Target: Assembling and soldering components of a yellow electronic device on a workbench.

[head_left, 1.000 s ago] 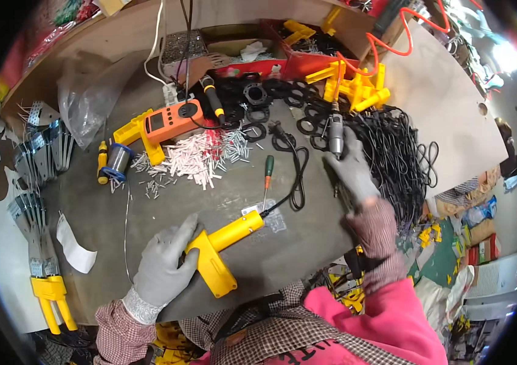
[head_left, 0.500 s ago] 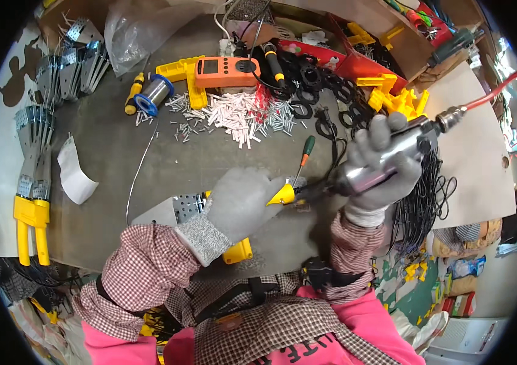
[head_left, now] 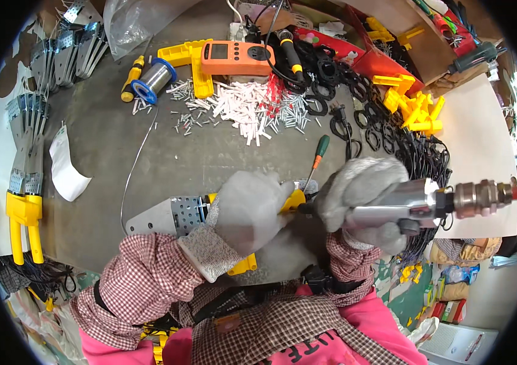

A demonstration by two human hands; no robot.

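My left hand (head_left: pixel 247 207), in a grey glove, is closed around a yellow plastic handle (head_left: pixel 293 201) joined to a perforated metal plate (head_left: pixel 176 214) that points left. Another yellow part (head_left: pixel 243 265) shows below this hand. My gloved right hand (head_left: pixel 361 198) wraps around a silver air screwdriver (head_left: pixel 401 208) lying level, its hose end to the right. The driver's dark tip meets the end of the yellow handle, though blur hides the exact contact. Just beyond them lies a green-and-orange screwdriver (head_left: pixel 317 159).
Farther back are an orange meter (head_left: pixel 237 58), piled white sleeves (head_left: pixel 243 106) and screws, a solder wire spool (head_left: pixel 155 80) and black rings (head_left: pixel 368 125). Black cables (head_left: pixel 422 158) lie right. At left are a paper strip (head_left: pixel 67 167) and yellow-handled metal assemblies (head_left: pixel 24 210).
My right hand has swung the air screwdriver down toward me, from slanting up to level, and turned over its grip. The left hand still holds the yellow handle. The view has shifted slightly.
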